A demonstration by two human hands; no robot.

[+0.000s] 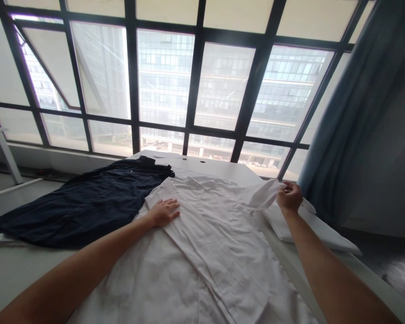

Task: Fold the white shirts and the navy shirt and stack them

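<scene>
A white shirt (219, 225) lies spread on a table, its collar toward the window. One of its sleeves is laid diagonally across the front. My left hand (164, 212) rests flat on that folded sleeve near the shoulder, fingers stretched out. On the other side, my right hand (289, 197) pinches the other sleeve and holds it up off the table, pulled out to the right. The shirt's lower end runs out of view at the bottom.
A dark navy shirt (97, 198) lies on the table to the left. Folded white cloth (310, 225) sits by the right edge, beneath my right arm. Beyond the white table (222, 167) stands a large window; a blue curtain (344, 121) hangs at right.
</scene>
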